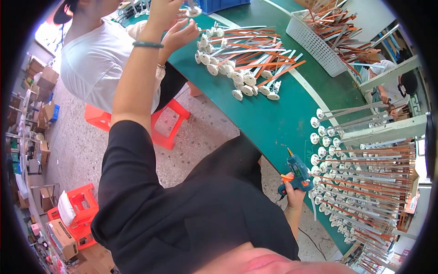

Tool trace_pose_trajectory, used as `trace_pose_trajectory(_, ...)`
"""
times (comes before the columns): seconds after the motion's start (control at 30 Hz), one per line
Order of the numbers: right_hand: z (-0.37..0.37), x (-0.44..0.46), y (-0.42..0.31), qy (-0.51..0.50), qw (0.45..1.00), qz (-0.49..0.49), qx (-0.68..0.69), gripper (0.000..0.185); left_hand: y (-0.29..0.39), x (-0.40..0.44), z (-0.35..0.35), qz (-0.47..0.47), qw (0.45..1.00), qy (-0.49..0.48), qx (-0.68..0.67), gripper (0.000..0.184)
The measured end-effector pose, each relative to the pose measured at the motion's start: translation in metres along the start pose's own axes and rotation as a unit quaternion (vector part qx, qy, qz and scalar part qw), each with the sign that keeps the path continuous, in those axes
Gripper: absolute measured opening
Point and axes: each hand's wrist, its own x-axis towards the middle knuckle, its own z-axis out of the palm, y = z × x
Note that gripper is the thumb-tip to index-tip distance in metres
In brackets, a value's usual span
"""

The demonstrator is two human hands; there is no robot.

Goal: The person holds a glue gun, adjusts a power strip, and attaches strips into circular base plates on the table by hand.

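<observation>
1. Teal casing is filling the right hand [295,194]: closed fingers are gripping a glue gun [299,171] by its handle, at the table's near edge.
2. Now its long axis: the gun is pointing away from the torso, nozzle aiming over the green table [269,128], roughly toward a heap of white discs and strips [238,76].
3. Up ahead, the left hand [165,13] is reaching far out, fingers partly curled; a white disc [194,12] is hovering beside the fingertips. Whose grip is holding it, I cannot tell: a co-worker's half-open hand [179,36] is waiting just below.
4. So that disc is sitting ahead and left of the gun, well apart, the left hand being far nearer.
</observation>
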Motion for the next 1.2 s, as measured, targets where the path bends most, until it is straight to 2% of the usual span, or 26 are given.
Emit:
trace_pose_trajectory(0.07,0.002,-0.002,-0.002,0.010,1.000,0.014,0.009,0.036,0.040,-0.019,0.003,-0.089,0.986,-0.041,-0.134,0.013)
trace_pose_trajectory(0.17,0.002,0.001,0.003,-0.006,0.999,-0.042,-0.019,0.036,0.118,-0.065,0.016,-0.137,0.935,-0.119,-0.304,0.011)
trace_pose_trajectory(0.23,0.009,0.004,-0.008,-0.015,0.998,-0.055,0.033,0.032,0.160,-0.101,0.032,-0.136,0.914,-0.145,-0.353,0.009)
trace_pose_trajectory(0.27,0.001,0.009,0.000,-0.032,0.997,-0.058,-0.026,0.029,0.171,-0.114,0.040,-0.134,0.903,-0.158,-0.376,0.008)
trace_pose_trajectory(0.3,0.005,0.011,-0.006,-0.017,0.996,-0.060,-0.061,0.018,0.170,-0.132,0.054,-0.126,0.885,-0.183,-0.409,0.011)
trace_pose_trajectory(0.33,0.007,0.015,-0.020,-0.048,0.994,-0.040,-0.085,0.008,0.168,-0.150,0.068,-0.115,0.866,-0.205,-0.441,0.015)
trace_pose_trajectory(0.37,0.014,0.015,-0.030,-0.038,0.994,-0.053,-0.087,0.007,0.182,-0.164,0.075,-0.117,0.848,-0.224,-0.465,0.019)
trace_pose_trajectory(0.43,0.026,0.016,-0.041,-0.037,0.994,-0.104,0.024,0.024,0.202,-0.190,0.086,-0.168,0.810,-0.260,-0.498,0.018)
trace_pose_trajectory(0.47,0.027,0.018,-0.042,-0.039,0.991,-0.125,0.031,0.033,0.208,-0.202,0.092,-0.193,0.786,-0.267,-0.523,0.018)
trace_pose_trajectory(0.57,0.061,0.014,-0.072,-0.005,0.974,-0.154,0.167,0.032,0.226,-0.224,0.103,-0.255,0.715,-0.258,-0.598,0.023)
trace_pose_trajectory(0.63,0.080,0.011,-0.081,0.021,0.954,-0.159,0.252,0.029,0.235,-0.231,0.106,-0.284,0.694,-0.257,-0.609,0.024)
trace_pose_trajectory(0.77,0.087,0.010,-0.073,0.010,0.961,-0.176,0.213,0.043,0.243,-0.242,0.112,-0.319,0.665,-0.264,-0.622,0.024)
trace_pose_trajectory(0.87,0.094,0.004,-0.077,0.026,0.956,-0.212,0.200,0.039,0.244,-0.245,0.114,-0.321,0.647,-0.268,-0.637,0.024)
trace_pose_trajectory(1.03,0.096,-0.003,-0.073,0.042,0.942,-0.174,0.284,0.045,0.246,-0.252,0.113,-0.283,0.658,-0.234,-0.658,0.021)
trace_pose_trajectory(1.1,0.099,0.004,-0.073,0.046,0.936,-0.165,0.307,0.047,0.241,-0.250,0.112,-0.269,0.676,-0.209,-0.653,0.017)
trace_pose_trajectory(1.2,0.101,0.016,-0.067,0.044,0.936,-0.164,0.310,0.047,0.238,-0.251,0.109,-0.221,0.768,-0.169,-0.576,0.016)
